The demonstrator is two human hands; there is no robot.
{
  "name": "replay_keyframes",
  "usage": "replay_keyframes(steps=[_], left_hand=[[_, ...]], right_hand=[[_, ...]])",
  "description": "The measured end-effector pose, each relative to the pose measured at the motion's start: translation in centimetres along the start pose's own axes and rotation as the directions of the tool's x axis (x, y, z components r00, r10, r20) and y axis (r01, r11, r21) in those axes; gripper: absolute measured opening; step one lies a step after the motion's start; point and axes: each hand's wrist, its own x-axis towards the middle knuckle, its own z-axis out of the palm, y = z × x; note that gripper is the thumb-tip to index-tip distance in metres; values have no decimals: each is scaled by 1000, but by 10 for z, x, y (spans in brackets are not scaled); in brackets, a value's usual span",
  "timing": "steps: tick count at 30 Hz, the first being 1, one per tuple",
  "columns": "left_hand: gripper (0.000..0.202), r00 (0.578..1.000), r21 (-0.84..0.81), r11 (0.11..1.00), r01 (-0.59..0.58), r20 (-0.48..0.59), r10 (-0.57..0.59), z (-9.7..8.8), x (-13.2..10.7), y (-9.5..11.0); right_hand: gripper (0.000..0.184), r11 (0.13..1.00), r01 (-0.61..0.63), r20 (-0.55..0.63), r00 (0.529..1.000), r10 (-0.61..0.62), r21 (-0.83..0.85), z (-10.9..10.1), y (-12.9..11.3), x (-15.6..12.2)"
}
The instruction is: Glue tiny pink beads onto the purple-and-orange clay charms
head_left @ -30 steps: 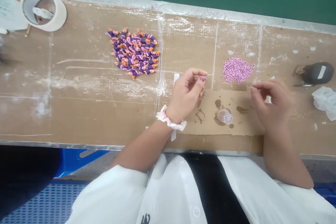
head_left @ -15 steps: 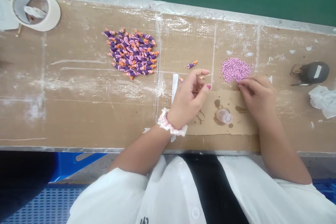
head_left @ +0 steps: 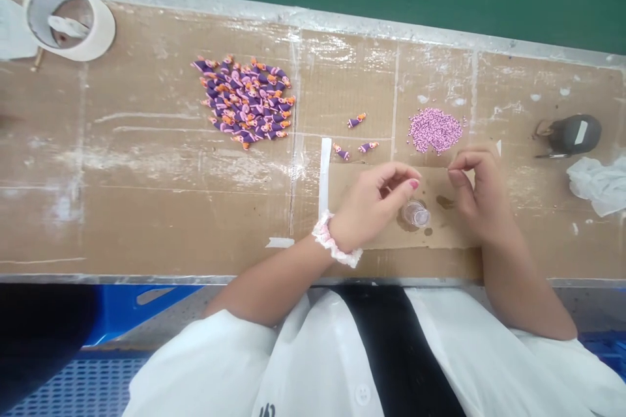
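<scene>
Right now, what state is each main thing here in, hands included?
Left hand: half curled, hold unclear.
Right hand: curled as if pinching, hold unclear.
Figures: heaped.
Three loose figures: lying apart.
Beads: heaped, some scattered.
Cardboard: stained.
Cup: on the cardboard, contents unclear.
Scrunchie: around left wrist.
Tape roll: white thing inside.
White bundle: crumpled.
Black object: bears a white patch.

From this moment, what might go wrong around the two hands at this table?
The left hand is close to the small clear cup and might tip it; its contents are unclear. The right hand is near the loose pink pile, so a careless brush could scatter it. The three separate figures lie loose beyond the left hand and may get nudged.
</scene>
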Motion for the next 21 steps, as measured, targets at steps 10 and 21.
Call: replay_keyframes(steps=[10, 21], left_hand=[[24, 973, -295, 942, 158, 211, -97, 6, -3, 3], [8, 953, -123, 961, -250, 143, 266, 8, -3, 2]], right_hand=[[18, 969, 230, -50, 973, -226, 90, -5, -34, -1], [21, 931, 115, -73, 993, -95, 346, -9, -38, -3]])
